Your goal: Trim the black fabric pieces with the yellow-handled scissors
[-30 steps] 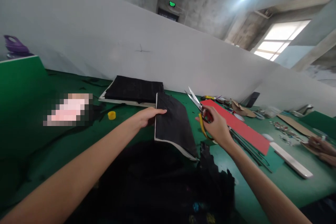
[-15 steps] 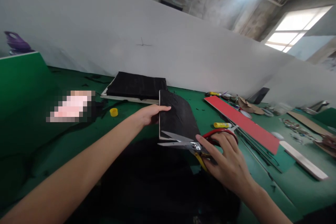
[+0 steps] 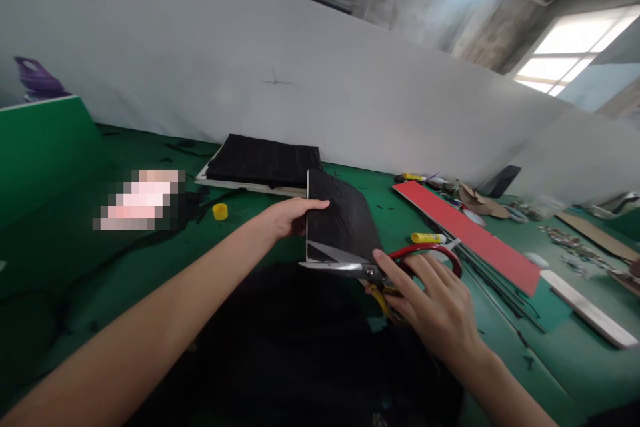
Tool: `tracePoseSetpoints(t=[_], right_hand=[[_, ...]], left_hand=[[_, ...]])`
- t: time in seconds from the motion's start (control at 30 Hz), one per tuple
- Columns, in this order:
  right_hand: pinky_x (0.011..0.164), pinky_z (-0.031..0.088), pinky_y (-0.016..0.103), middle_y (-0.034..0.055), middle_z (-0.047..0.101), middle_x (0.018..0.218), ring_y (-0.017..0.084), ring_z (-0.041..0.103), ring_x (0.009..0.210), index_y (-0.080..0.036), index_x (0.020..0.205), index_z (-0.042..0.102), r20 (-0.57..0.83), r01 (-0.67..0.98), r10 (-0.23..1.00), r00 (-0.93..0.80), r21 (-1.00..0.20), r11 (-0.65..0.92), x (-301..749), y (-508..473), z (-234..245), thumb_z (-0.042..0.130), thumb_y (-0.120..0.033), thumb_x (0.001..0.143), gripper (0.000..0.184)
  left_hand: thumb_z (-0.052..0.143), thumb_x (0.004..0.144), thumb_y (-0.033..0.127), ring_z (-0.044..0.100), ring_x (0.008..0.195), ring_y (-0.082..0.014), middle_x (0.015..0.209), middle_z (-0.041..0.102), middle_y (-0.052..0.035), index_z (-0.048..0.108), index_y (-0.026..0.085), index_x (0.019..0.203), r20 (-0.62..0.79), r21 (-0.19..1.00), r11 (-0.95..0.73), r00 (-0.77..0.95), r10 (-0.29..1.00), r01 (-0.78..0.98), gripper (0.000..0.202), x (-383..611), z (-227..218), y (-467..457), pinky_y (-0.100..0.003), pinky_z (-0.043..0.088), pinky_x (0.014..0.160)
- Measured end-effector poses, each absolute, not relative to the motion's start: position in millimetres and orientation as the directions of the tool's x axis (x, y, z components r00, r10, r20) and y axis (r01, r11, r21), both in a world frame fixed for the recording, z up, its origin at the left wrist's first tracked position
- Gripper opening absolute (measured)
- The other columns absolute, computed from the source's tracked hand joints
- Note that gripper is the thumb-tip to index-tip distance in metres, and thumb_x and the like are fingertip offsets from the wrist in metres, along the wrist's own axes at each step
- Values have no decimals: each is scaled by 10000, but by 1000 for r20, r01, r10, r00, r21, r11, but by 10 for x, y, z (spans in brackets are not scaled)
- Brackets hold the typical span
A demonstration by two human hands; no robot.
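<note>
My left hand point(image 3: 294, 215) grips the left edge of a black-covered panel point(image 3: 343, 213) with a pale edge, thumb lying on its face. My right hand point(image 3: 443, 303) is closed around the handles of a pair of scissors point(image 3: 345, 269), one handle red and the other yellow. The blades are parted and point left. One blade lies across the panel's lower face; the other runs along its bottom edge. Whether any material sits between them I cannot tell. The panel's right lower corner is partly hidden by my right hand.
Behind the panel, a stack of black cloth point(image 3: 265, 160) rests on a pale board. A yellow cap point(image 3: 220, 212) lies to the left. On the right are a yellow glue tube point(image 3: 428, 238), a red strip point(image 3: 470, 237) and a pale wooden bar point(image 3: 590, 309). A white partition point(image 3: 210, 67) stands behind.
The scissors have risen slightly, bringing the lower blade up to the panel's bottom edge. My left hand keeps its hold on the panel. The whole view has shifted a little.
</note>
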State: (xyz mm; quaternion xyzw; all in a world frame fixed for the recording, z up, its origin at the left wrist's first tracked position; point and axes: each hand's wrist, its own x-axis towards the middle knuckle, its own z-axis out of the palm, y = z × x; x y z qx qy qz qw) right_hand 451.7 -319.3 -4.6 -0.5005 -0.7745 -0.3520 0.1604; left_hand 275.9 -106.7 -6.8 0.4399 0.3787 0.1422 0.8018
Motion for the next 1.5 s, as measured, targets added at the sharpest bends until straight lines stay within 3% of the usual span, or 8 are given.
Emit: tracePoseSetpoints(t=[0.47, 0.6, 0.77, 0.97, 1.13, 1.5], right_hand=[[591, 318, 304, 25, 521, 677, 167, 462, 620, -93, 1278, 564, 617, 863, 609, -498, 421, 280, 4520, -3203, -59, 496, -241, 961, 357], [586, 323, 299, 1, 497, 646, 148, 445, 586, -86, 1303, 547, 630, 871, 602, -491, 379, 313, 4566, -3178, -106, 553, -256, 936, 405], [661, 375, 289, 36, 580, 804, 179, 534, 744, -151, 1320, 529, 606, 916, 688, -401, 269, 297, 4598, -3157, -168, 695, -275, 840, 523], [635, 359, 297, 25, 572, 735, 175, 511, 700, -103, 1266, 569, 594, 881, 653, -471, 354, 314, 4550, -3143, -88, 661, -234, 864, 433], [580, 322, 295, -4, 528, 649, 153, 491, 621, -99, 1263, 581, 594, 856, 619, -513, 401, 325, 4571, -3120, -68, 596, -303, 914, 405], [537, 342, 291, -16, 546, 610, 148, 544, 558, -105, 1227, 594, 513, 813, 651, -560, 490, 314, 4479, -3136, 31, 578, -270, 920, 349]], left_hand=[[673, 798, 297, 659, 749, -177, 827, 734, -63, 683, 158, 790, -477, 815, 572, 671, 568, 96, 139, 2761, -71, -1074, -321, 506, 822], [666, 803, 285, 656, 743, -179, 825, 731, -67, 679, 153, 799, -475, 815, 572, 673, 567, 94, 133, 2759, -51, -1088, -332, 500, 832], [673, 793, 279, 653, 767, -180, 843, 730, -66, 680, 151, 814, -475, 811, 579, 678, 561, 89, 129, 2766, -65, -1083, -329, 488, 857], [709, 757, 290, 649, 821, -198, 876, 724, -78, 685, 146, 844, -466, 811, 580, 689, 556, 80, 170, 2761, -104, -1060, -352, 467, 913], [719, 749, 289, 647, 886, -215, 872, 723, -74, 680, 151, 843, -469, 811, 579, 687, 555, 85, 171, 2759, -99, -1059, -359, 457, 942], [676, 791, 263, 667, 809, -192, 871, 730, -80, 686, 151, 802, -475, 821, 564, 659, 584, 92, 113, 2744, -11, -1146, -335, 503, 862]])
